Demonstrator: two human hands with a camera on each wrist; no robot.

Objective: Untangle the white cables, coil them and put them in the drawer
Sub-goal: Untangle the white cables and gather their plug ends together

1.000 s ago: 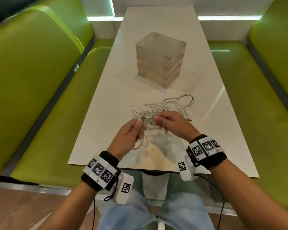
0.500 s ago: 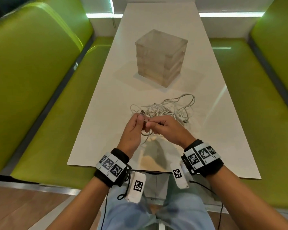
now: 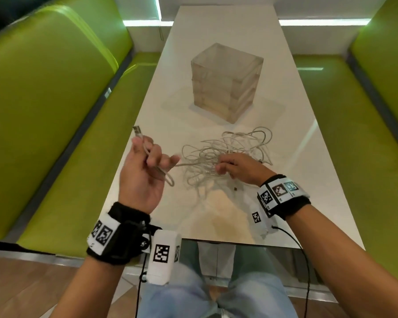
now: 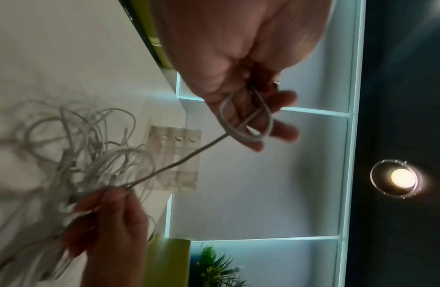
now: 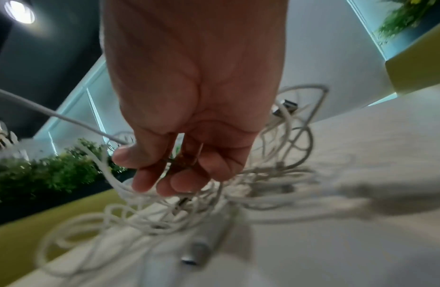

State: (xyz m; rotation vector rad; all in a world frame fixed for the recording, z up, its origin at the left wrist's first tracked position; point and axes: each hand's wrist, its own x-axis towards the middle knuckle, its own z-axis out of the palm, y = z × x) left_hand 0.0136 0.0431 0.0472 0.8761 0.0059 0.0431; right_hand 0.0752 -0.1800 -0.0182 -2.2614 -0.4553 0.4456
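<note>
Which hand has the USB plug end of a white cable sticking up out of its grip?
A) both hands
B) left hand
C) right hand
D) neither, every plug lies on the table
B: in the head view the left hand is raised off the table, its fingers curled round one white cable with the USB plug poking up above them, while the right hand holds down the tangle.

A loose tangle of thin white cables [image 3: 228,154] lies on the white desk [image 3: 296,180], near the middle of its near half. One cable [image 3: 147,152] runs taut from it to the left, looped, its metal USB plug [image 3: 137,130] raised. Farther off stands a translucent cube-shaped drawer unit [image 3: 225,81], its drawers closed.
</note>
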